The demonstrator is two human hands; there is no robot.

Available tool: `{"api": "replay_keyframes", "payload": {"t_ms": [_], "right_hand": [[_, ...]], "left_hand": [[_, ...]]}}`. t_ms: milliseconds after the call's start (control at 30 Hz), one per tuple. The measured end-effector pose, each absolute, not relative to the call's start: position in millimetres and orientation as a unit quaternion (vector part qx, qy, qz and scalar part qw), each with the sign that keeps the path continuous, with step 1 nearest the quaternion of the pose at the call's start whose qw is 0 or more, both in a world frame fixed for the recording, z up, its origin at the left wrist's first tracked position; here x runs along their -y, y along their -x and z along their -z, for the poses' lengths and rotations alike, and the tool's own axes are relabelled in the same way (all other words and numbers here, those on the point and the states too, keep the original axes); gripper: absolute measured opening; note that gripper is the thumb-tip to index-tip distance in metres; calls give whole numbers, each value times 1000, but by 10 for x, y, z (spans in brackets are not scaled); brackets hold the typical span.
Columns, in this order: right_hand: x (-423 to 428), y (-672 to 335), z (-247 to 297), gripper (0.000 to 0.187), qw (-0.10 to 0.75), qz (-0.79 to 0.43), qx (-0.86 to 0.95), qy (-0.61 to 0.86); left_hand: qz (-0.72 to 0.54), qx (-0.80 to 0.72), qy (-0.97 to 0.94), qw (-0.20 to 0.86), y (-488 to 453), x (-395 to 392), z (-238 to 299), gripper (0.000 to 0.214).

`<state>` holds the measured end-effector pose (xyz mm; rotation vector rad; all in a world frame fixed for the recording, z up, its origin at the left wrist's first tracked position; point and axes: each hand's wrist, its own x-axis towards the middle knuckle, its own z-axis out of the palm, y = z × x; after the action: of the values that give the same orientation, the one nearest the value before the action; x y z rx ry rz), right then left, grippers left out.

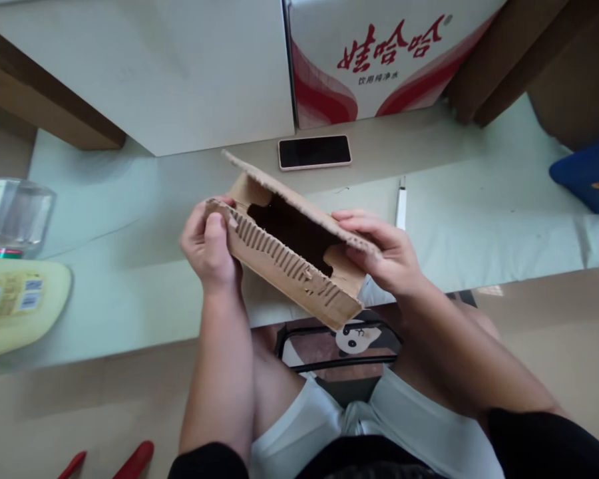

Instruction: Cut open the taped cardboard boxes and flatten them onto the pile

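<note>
Phone (314, 152) lies beyond cardboard box (284, 274) gripped by left fingers (215, 236) and right fingers (369, 227), cutter (401, 207) near the latter.

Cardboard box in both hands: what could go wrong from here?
Ragged corrugated edge of the cardboard box: might tear further, with the left hand gripping one end.
Raised flap: could bend if the right hand squeezes harder.
White utility knife: appears close beside the right hand, so might get knocked; can't tell if the blade is out.
</note>
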<state>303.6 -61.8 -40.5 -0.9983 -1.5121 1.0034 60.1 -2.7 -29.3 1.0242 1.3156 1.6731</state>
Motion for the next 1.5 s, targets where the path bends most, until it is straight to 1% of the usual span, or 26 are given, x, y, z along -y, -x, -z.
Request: {"api": "replay_keyframes", "payload": {"t_ms": [33,67,100,167,200,267,367,467,600,800,967,1100,1200,1367,1433,1500], "right_hand": [[645,-3065,396,34,499,-412,648,401],[671,-3097,396,40,490,-408,667,385],[695,-3131,407,47,486,-405,682,366],[739,-3192,451,60,486,-410,700,324],[759,-3216,478,60,487,-416,700,314],[790,-3245,528,52,480,-431,691,326],[810,-3239,577,46,465,-451,672,359],[799,-3209,606,51,476,-461,664,346],[773,-3214,616,55,490,-453,673,319],[741,-3316,577,67,455,-462,659,381],[720,-3336,578,63,455,-463,661,376],[722,-3323,602,58,463,-464,664,360],[728,-3311,617,54,470,-468,666,341],[742,-3284,604,59,459,-475,656,366],[752,-3272,594,56,459,-472,660,362],[763,-3258,592,48,476,-465,662,345]], "left_hand": [[-659,-505,-418,368,-619,20,312,14],[-670,-485,-442,347,-639,18,326,12],[-682,-462,-463,327,-659,17,334,10],[-682,-441,-483,327,-694,20,333,12],[-678,-439,-489,329,-706,21,326,15],[-665,-447,-497,331,-715,17,309,20],[-647,-465,-514,318,-697,1,290,18],[-630,-453,-545,318,-669,-10,281,16],[-623,-434,-551,347,-654,-9,280,18],[-622,-469,-522,347,-617,-48,319,13],[-627,-439,-545,343,-585,-62,318,13],[-604,-465,-552,338,-569,-61,308,14],[-613,-484,-524,340,-598,-50,298,14],[-630,-447,-543,330,-645,-18,287,18],[-625,-430,-561,330,-641,-7,290,19],[-628,-419,-565,334,-635,0,299,19]]}}
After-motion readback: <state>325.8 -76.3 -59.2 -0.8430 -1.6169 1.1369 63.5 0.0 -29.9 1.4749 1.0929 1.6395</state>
